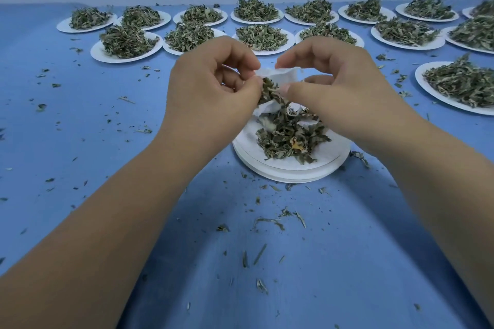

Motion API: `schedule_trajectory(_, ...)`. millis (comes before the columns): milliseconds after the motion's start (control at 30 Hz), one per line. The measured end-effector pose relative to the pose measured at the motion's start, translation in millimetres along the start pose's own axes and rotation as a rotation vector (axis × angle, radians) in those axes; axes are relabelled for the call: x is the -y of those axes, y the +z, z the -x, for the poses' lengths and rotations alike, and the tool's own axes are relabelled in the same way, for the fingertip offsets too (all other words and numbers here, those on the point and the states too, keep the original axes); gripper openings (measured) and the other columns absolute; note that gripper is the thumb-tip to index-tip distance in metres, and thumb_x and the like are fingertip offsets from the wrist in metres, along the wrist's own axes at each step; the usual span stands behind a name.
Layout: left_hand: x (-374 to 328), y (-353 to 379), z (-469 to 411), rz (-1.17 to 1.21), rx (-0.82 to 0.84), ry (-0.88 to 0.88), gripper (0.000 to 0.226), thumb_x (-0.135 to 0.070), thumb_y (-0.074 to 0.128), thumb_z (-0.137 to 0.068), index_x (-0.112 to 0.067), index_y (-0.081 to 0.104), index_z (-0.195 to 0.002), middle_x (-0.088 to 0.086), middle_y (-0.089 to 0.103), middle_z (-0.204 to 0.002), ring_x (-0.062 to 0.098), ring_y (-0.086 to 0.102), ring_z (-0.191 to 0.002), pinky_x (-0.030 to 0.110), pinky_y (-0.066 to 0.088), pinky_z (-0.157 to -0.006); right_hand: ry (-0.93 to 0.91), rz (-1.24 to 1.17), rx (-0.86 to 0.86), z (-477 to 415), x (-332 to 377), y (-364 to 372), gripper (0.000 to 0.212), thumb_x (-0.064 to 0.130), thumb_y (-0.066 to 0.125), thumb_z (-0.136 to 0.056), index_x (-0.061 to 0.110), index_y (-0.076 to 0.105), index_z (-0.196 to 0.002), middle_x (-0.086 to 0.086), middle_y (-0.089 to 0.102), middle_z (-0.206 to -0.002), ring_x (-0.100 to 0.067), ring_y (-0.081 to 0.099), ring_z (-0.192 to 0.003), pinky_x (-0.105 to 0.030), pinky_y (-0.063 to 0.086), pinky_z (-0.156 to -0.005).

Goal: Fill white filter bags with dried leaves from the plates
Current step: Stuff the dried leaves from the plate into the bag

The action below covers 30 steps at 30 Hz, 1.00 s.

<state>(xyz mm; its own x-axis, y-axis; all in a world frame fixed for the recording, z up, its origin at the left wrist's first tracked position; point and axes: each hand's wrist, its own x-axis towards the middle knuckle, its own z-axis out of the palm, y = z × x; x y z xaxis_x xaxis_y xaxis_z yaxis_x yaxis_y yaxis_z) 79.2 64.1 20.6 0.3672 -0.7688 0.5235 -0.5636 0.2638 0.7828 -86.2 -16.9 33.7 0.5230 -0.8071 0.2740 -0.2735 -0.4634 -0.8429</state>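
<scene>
Nearest, below both wrists: leaf crumbs (267, 222) all over the blue table (107, 115). Just under the hands, a stack of white plates (294, 171) with a small heap of dried leaves (288, 136). Between the hands, the white filter bag (283, 73), mouth open, some leaves half in. Left hand (211, 80) pinching one edge, right hand (339, 77) pinching the other. Probably thin, soft, very light, easy to rip; best held by the rim. Beyond the fingers, more full plates (256, 12).

Left hand (211, 83) and right hand (336, 80) nearly touch, fingers (240, 55) curled, pinching.
</scene>
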Motion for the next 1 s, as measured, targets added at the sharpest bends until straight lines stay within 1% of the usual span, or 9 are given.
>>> schedule_trajectory(233,-10.4,1.4,4.5,0.171,0.113,0.004,0.017,-0.002,0.072,-0.081,-0.018,0.067,-0.083,0.009,0.068,-0.076,0.034,0.064,-0.063,0.037,0.059,-0.063,-0.019,0.07,0.035,0.7,-3.3,8.3,0.02,0.034,0.077,-0.082,0.033,0.07,-0.101,0.014,0.072,-0.107,-0.013,0.073,-0.084,-0.035,0.061,-0.073)
schedule_trajectory(333,-17.2,3.6,8.9,0.193,0.19,0.039,0.011,-0.001,0.073,-0.081,-0.01,0.068,-0.087,0.015,0.066,-0.076,0.023,0.059,-0.058,0.043,0.057,-0.062,-0.046,0.174,-0.049,-3.5,-6.0,14.1,0.009,0.028,0.073,-0.079,0.03,0.069,-0.088,0.018,0.069,-0.089,0.011,0.062,-0.077,-0.01,0.047,-0.064)
schedule_trajectory(433,-21.0,3.6,10.3,0.194,0.198,0.057,0.008,-0.002,0.067,-0.083,-0.008,0.069,-0.089,0.008,0.067,-0.075,0.015,0.06,-0.059,0.039,0.055,-0.059,-0.049,0.173,-0.105,-5.7,-5.4,16.5,0.009,0.022,0.073,-0.077,0.026,0.068,-0.084,0.016,0.066,-0.08,0.004,0.063,-0.074,-0.018,0.052,-0.063)
schedule_trajectory(600,-11.8,-16.5,-0.6,-0.007,0.247,0.079,0.055,-0.014,0.046,-0.068,-0.034,0.06,-0.117,-0.019,0.059,-0.123,0.0,0.053,-0.116,0.024,0.045,-0.088,-0.086,0.043,-0.141,-5.1,-4.2,12.6,0.021,0.03,0.086,-0.078,0.018,0.07,-0.079,-0.001,0.073,-0.074,-0.025,0.068,-0.063,-0.032,0.052,-0.059)
schedule_trajectory(733,5.7,-26.2,-4.6,-0.205,0.458,0.088,0.091,-0.01,0.056,-0.071,-0.046,0.031,-0.149,-0.016,0.031,-0.156,0.005,0.022,-0.149,0.008,0.031,-0.104,-0.123,-0.263,-0.06,-5.5,-1.6,10.9,0.021,0.013,0.085,-0.082,-0.001,0.069,-0.085,-0.005,0.071,-0.069,-0.01,0.065,-0.061,-0.024,0.051,-0.06)
schedule_trajectory(800,12.0,-21.6,-5.4,-0.204,0.441,0.117,0.087,-0.013,0.066,-0.075,-0.044,0.032,-0.149,-0.017,0.043,-0.146,0.007,0.039,-0.14,0.019,0.041,-0.104,-0.14,-0.383,0.024,-5.2,-1.3,12.0,0.012,0.006,0.079,-0.085,0.002,0.068,-0.085,0.007,0.065,-0.061,-0.002,0.057,-0.053,-0.014,0.045,-0.054)
schedule_trajectory(867,16.6,-16.2,-5.4,-0.19,0.329,0.12,0.065,-0.018,0.071,-0.077,-0.038,0.047,-0.134,-0.022,0.06,-0.113,0.0,0.06,-0.105,0.019,0.052,-0.079,-0.141,-0.457,0.104,-4.1,-0.6,12.9,0.005,0.001,0.073,-0.089,0.002,0.069,-0.091,0.01,0.067,-0.06,0.0,0.058,-0.053,-0.011,0.045,-0.053)
schedule_trajectory(933,20.9,-13.5,-5.3,-0.234,0.225,0.126,0.043,-0.019,0.07,-0.078,-0.033,0.055,-0.116,-0.016,0.062,-0.093,0.006,0.061,-0.082,0.025,0.049,-0.062,-0.117,-0.48,0.125,-3.1,0.1,12.2,0.008,-0.003,0.07,-0.09,0.001,0.071,-0.097,0.007,0.071,-0.066,-0.003,0.064,-0.057,-0.014,0.049,-0.056)
schedule_trajectory(1000,24.4,-16.0,-5.8,-0.245,0.163,0.153,0.04,-0.018,0.069,-0.078,-0.032,0.057,-0.113,-0.021,0.061,-0.087,0.0,0.058,-0.076,0.015,0.044,-0.056,-0.084,-0.482,0.085,-3.6,0.0,9.4,0.012,-0.005,0.07,-0.09,0.004,0.073,-0.097,0.0,0.074,-0.073,-0.012,0.069,-0.067,-0.022,0.054,-0.061)
